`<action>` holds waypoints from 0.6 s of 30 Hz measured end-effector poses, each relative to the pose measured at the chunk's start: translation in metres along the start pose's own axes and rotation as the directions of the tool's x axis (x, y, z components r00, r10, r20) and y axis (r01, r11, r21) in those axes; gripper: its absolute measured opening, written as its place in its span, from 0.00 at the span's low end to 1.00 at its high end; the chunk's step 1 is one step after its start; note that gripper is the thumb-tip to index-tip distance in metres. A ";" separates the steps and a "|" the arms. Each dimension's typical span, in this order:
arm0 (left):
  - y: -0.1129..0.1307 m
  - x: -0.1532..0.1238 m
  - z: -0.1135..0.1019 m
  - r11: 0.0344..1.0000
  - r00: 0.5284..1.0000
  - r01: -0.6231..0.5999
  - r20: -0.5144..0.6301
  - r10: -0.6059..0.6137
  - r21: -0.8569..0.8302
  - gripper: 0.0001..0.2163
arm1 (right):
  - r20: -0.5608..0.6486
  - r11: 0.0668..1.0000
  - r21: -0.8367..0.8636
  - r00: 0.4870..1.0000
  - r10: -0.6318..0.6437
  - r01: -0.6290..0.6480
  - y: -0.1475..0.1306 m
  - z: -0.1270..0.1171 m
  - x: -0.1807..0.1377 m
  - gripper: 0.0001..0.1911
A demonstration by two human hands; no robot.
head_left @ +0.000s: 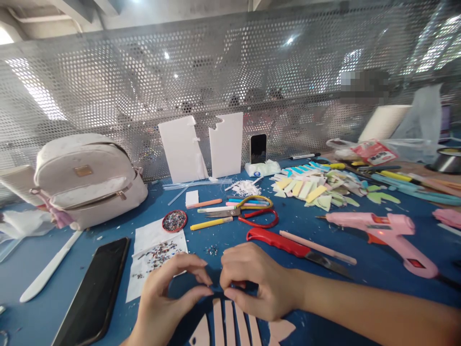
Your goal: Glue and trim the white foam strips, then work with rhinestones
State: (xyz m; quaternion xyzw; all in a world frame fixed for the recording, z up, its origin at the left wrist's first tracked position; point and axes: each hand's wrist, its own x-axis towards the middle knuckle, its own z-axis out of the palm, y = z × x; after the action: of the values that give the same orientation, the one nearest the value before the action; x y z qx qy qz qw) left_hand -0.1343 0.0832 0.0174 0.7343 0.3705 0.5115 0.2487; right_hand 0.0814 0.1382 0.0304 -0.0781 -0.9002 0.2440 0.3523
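Observation:
My left hand (173, 288) is curled near the bottom middle, thumb and forefinger tips brought together in a pinch. Facing it, my right hand (257, 281) has its fingers bent in and closed. Whatever lies between the fingertips is too small or hidden to name. Just below both hands are pale pink cut pieces laid out like a fish skeleton: a head piece with an eye hole (201, 334), several narrow strips (229, 324) and a tail piece (283, 330). Close to my left hand, a white paper sheet (139, 269) carries scattered tiny coloured bits (162, 253).
A red-rimmed dish of bits (175, 221), scissors (257, 211), markers (212, 223) and a red-handled knife (279, 240) lie beyond my hands. To the right rests a pink glue gun (374, 223). Leftward are a phone (95, 288), a white plastic knife (52, 266) and a backpack (86, 178).

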 end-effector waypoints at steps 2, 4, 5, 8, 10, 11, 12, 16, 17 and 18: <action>0.000 0.000 0.000 1.000 1.000 -0.007 0.004 0.007 -0.001 0.15 | 0.004 1.000 -0.003 1.000 0.001 -0.001 0.000 0.000 0.000 0.04; 0.001 0.000 0.000 1.000 1.000 -0.020 0.013 0.020 0.001 0.14 | 0.005 1.000 -0.007 1.000 -0.002 0.002 0.001 0.000 0.000 0.04; 0.002 -0.001 0.000 1.000 0.999 -0.030 0.017 0.030 0.003 0.14 | 0.003 1.000 -0.010 1.000 -0.006 0.006 0.001 0.001 0.000 0.04; 0.005 0.001 0.000 0.998 0.998 -0.058 0.020 0.057 0.008 0.11 | -0.014 1.000 -0.017 1.000 -0.018 0.018 0.002 0.002 0.001 0.04; 0.006 0.002 0.000 0.997 0.997 -0.071 0.021 0.071 0.017 0.10 | -0.018 1.000 -0.019 1.000 -0.017 0.016 0.002 0.002 0.001 0.05; 0.007 0.003 0.000 0.997 0.997 -0.075 0.027 0.074 0.024 0.10 | -0.018 1.000 -0.020 1.000 -0.015 0.015 0.002 0.002 0.001 0.05; 0.007 0.004 0.001 0.996 0.996 -0.079 0.031 0.078 0.034 0.10 | -0.015 1.000 -0.022 1.000 -0.014 0.014 0.002 0.002 0.001 0.05; 0.006 0.004 0.001 0.992 0.995 -0.082 0.055 0.077 0.096 0.09 | 0.008 1.000 -0.019 1.000 0.005 -0.004 0.002 0.002 0.001 0.07; 0.005 0.003 0.001 0.990 0.995 -0.082 0.059 0.075 0.111 0.09 | 0.017 1.000 -0.019 1.000 0.013 -0.012 0.003 0.002 0.001 0.07; 0.005 0.003 0.002 0.989 0.995 -0.080 0.061 0.073 0.122 0.09 | 0.027 1.000 -0.019 0.999 0.022 -0.022 0.003 0.002 0.001 0.08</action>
State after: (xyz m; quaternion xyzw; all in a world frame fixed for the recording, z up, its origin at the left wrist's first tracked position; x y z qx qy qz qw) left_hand -0.1309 0.0826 0.0222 0.7763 0.3661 0.4755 0.1932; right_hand 0.0790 0.1401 0.0280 -0.0879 -0.9062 0.2404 0.3365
